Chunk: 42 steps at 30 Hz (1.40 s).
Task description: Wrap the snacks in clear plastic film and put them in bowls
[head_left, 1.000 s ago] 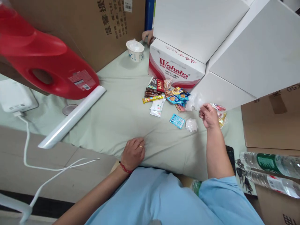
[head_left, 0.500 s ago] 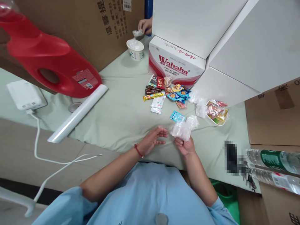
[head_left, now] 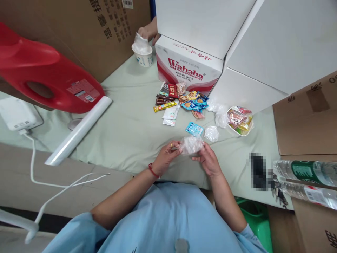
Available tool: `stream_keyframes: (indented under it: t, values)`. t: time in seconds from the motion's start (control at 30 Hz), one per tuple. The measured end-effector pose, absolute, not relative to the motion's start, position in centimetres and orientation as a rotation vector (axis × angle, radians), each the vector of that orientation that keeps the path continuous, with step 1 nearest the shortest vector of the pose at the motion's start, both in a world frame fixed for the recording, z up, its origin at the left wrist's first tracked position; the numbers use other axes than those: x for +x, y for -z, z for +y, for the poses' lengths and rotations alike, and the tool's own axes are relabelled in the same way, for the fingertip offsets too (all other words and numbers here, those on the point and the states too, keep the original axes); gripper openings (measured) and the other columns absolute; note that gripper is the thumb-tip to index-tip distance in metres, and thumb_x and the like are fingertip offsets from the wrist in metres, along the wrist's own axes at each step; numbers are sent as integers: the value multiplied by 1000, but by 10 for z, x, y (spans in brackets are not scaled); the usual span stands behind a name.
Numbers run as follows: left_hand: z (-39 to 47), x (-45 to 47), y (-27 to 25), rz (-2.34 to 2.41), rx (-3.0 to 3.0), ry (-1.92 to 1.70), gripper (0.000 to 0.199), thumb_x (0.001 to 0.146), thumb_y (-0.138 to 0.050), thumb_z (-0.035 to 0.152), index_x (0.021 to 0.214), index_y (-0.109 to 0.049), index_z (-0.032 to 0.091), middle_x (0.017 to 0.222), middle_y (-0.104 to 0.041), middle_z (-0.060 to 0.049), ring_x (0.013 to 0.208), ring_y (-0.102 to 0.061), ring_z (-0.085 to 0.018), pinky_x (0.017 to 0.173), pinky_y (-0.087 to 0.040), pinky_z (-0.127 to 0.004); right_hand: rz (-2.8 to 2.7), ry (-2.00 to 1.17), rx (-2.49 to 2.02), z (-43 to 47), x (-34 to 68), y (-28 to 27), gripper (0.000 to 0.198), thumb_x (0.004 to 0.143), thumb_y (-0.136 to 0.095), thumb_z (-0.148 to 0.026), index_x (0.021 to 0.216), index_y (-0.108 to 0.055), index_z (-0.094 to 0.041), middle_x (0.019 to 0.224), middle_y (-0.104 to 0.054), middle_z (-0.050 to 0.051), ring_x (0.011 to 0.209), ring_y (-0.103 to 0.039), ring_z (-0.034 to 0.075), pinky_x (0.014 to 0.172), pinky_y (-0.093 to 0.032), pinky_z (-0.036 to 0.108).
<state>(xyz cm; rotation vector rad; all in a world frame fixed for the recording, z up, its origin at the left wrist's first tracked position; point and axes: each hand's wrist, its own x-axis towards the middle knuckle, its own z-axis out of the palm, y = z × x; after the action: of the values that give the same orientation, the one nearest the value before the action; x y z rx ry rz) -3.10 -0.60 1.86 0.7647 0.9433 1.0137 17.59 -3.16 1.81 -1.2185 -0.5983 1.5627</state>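
Between my two hands is a crumpled, clear plastic wrap bundle (head_left: 192,144), held just above the cloth near its front edge. My left hand (head_left: 168,156) pinches its left end between thumb and fingers. At the right end, the fingers of my right hand (head_left: 209,160) grip it. Just beyond lies a blue snack packet (head_left: 194,129), partly behind the bundle. Another clear plastic wad (head_left: 211,134) rests to the right of that packet. Farther back are a yellow snack bar (head_left: 165,106), white sachets (head_left: 170,115) and blue snack packs (head_left: 195,103).
A bowl of snacks (head_left: 240,131) stands at the right beside more clear plastic. Behind are a Wahaba carton (head_left: 188,70) and a paper cup (head_left: 144,60) with another person's hand (head_left: 150,31). A red jug (head_left: 52,77) and white roll (head_left: 79,131) lie left, bottles (head_left: 310,172) right.
My left hand has closed on the bundle's left end, and the bundle has moved left. The other person's hand has moved down to the cup with clear plastic. The view has shifted slightly.
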Motion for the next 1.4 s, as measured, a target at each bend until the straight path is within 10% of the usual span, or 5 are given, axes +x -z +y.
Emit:
stream_keyframes:
  t: [0.37, 0.8, 0.97, 1.13, 1.4]
  values:
    - [-4, -53, -15, 1208, 1216, -1281, 22, 88, -73, 40, 83, -64, 21, 118, -68, -9, 112, -65, -21, 92, -53, -35, -631, -1396, -1477, -32, 175, -22, 46, 75, -80, -63, 84, -64, -21, 65, -56, -5, 47, -41, 7, 37, -26, 18]
    - [-31, -49, -8, 1232, 1652, -971, 37, 101, -53, 42, 73, -62, 20, 116, -70, -10, 102, -69, -21, 90, -56, -37, -690, -1487, -1339, -30, 145, -17, 42, 66, -91, -52, 76, -64, -21, 66, -57, -5, 57, -47, 10, 52, -39, 22]
    - [-22, -41, -8, 1220, 1545, -1018, 51, 79, -79, 46, 123, -66, 21, 141, -59, -16, 124, -61, -28, 87, -58, -38, -909, -1452, -1365, -34, 145, -18, 38, 73, -86, -53, 75, -64, -21, 64, -56, -5, 55, -45, 9, 53, -37, 24]
    - [-11, -40, -6, 1194, 1326, -901, 30, 87, -68, 49, 87, -75, 21, 82, -74, -4, 78, -66, -19, 76, -53, -32, -919, -1491, -1385, -38, 150, -17, 41, 71, -86, -57, 76, -67, -21, 64, -56, -5, 55, -44, 10, 51, -37, 24]
    - [-4, -54, 10, 1318, 740, -1070, 45, 71, -80, 57, 91, -68, 19, 87, -71, -4, 81, -64, -18, 69, -52, -29, -805, -1453, -1426, -52, 169, -12, 39, 71, -87, -56, 77, -66, -22, 66, -57, -4, 57, -50, 11, 56, -42, 25]
